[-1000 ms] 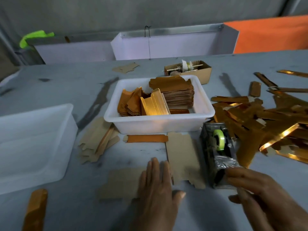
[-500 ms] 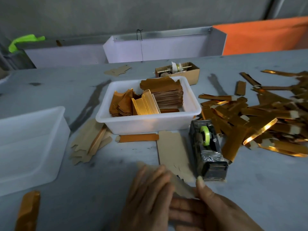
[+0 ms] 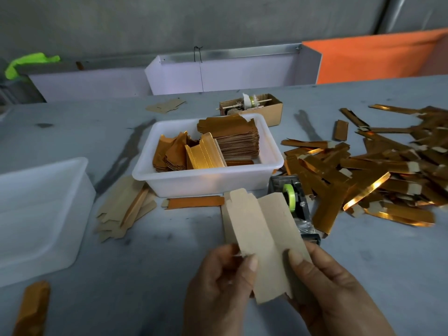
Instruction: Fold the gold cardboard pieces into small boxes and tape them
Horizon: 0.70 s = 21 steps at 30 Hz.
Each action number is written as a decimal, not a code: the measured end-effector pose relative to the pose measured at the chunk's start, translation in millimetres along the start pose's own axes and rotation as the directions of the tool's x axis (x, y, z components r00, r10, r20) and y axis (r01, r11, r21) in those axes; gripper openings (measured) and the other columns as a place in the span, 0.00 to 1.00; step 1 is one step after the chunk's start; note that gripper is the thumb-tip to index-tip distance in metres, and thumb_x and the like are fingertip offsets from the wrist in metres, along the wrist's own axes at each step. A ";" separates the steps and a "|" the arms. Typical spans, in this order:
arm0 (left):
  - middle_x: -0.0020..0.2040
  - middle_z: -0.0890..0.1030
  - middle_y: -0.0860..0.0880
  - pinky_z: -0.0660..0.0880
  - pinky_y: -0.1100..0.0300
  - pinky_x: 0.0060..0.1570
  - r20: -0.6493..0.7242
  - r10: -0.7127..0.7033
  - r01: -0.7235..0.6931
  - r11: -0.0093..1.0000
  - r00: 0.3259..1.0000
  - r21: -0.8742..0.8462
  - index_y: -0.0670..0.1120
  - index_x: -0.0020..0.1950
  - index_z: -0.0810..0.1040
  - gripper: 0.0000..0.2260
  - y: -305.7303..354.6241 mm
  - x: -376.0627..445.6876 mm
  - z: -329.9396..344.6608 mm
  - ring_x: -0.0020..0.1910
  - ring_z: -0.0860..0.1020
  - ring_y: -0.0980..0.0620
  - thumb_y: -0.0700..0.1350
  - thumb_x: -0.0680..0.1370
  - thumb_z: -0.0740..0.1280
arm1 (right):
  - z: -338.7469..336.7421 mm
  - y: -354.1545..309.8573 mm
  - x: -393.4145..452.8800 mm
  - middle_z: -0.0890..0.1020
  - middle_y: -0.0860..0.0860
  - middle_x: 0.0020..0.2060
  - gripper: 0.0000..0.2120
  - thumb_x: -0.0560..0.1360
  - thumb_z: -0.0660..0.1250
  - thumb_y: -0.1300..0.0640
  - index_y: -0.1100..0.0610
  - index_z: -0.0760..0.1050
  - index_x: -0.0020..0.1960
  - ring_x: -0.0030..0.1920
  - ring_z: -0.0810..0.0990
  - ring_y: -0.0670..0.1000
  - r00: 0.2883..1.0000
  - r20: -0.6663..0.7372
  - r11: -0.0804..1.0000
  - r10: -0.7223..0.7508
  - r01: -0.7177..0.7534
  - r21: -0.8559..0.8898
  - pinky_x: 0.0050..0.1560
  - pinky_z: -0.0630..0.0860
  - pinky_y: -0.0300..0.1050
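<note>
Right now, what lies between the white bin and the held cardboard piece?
In the head view, an orange-gold strip lies flat on the table between the white bin and the cardboard piece.

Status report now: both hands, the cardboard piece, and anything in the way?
Left hand and right hand both pinch the cardboard piece, held above the table, plain side up, partly folded. Tape dispenser right behind it. Nothing blocking.

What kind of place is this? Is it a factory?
Probably a small packing workshop, where boxes get made by hand. A white tub holds stacked gold card blanks, a big pile of folded gold pieces covers the worktable, and a tape dispenser stands ready.
</note>
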<state>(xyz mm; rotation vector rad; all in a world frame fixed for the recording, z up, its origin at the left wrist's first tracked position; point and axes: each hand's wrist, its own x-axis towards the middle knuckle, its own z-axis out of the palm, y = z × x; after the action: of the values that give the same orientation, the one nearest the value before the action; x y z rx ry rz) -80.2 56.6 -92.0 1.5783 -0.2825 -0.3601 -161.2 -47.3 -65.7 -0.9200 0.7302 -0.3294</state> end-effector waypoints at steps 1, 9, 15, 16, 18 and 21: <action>0.34 0.84 0.48 0.76 0.63 0.36 0.039 -0.005 0.003 0.999 0.999 0.050 0.53 0.41 0.82 0.17 1.4 1.9 -1.6 0.33 0.81 0.53 0.58 0.56 0.71 | 1.6 -0.8 -1.3 0.85 0.54 0.34 0.07 0.67 0.66 0.60 0.53 0.82 0.42 0.40 0.82 0.57 1.000 -0.011 1.000 -0.013 0.014 0.024 0.37 0.76 0.50; 0.38 0.84 0.43 0.77 0.54 0.41 0.193 -0.026 0.006 0.995 0.981 0.100 0.44 0.45 0.85 0.06 13.6 12.2 -5.8 0.42 0.82 0.43 0.46 0.72 0.71 | -19.0 -2.5 13.8 0.79 0.65 0.50 0.17 0.79 0.54 0.53 0.63 0.77 0.47 0.46 0.77 0.59 0.999 0.019 0.996 -0.044 0.046 -0.078 0.39 0.73 0.43; 0.25 0.76 0.54 0.67 0.72 0.27 0.202 0.029 -0.065 0.983 0.979 0.173 0.47 0.38 0.83 0.04 11.1 12.0 -6.2 0.25 0.72 0.62 0.44 0.72 0.71 | -13.7 2.0 12.6 0.83 0.60 0.41 0.22 0.58 0.79 0.51 0.61 0.80 0.46 0.41 0.84 0.56 0.974 0.219 0.998 -0.064 0.056 0.043 0.35 0.80 0.43; 0.26 0.77 0.54 0.67 0.72 0.28 0.199 0.049 -0.087 0.978 0.979 0.187 0.47 0.39 0.83 0.03 10.6 11.9 -5.9 0.25 0.72 0.62 0.44 0.72 0.71 | -12.7 2.6 14.3 0.84 0.59 0.40 0.22 0.57 0.79 0.50 0.60 0.80 0.46 0.39 0.84 0.55 0.977 0.202 0.998 -0.066 0.064 0.019 0.35 0.79 0.42; 0.25 0.76 0.56 0.66 0.72 0.28 0.186 0.089 -0.126 0.971 0.979 0.203 0.49 0.39 0.83 0.03 10.5 11.6 -5.3 0.25 0.72 0.63 0.44 0.72 0.71 | -12.3 2.4 16.6 0.84 0.58 0.37 0.16 0.58 0.75 0.54 0.58 0.81 0.44 0.38 0.84 0.55 0.979 0.177 0.994 -0.097 0.105 -0.038 0.35 0.79 0.42; 0.26 0.74 0.57 0.65 0.74 0.27 0.194 0.139 -0.184 0.953 0.971 0.241 0.50 0.38 0.82 0.03 11.1 8.7 -3.5 0.26 0.72 0.63 0.45 0.72 0.71 | -11.3 4.7 16.1 0.82 0.54 0.33 0.10 0.57 0.72 0.54 0.51 0.81 0.38 0.38 0.84 0.54 0.978 0.125 0.969 -0.168 0.187 -0.158 0.38 0.80 0.45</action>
<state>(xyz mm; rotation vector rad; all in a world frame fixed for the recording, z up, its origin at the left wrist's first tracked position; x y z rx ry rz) -70.4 56.0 -81.4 1.7666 -0.6120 -0.3443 -157.7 -60.3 -80.8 -1.1601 0.5802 -0.3750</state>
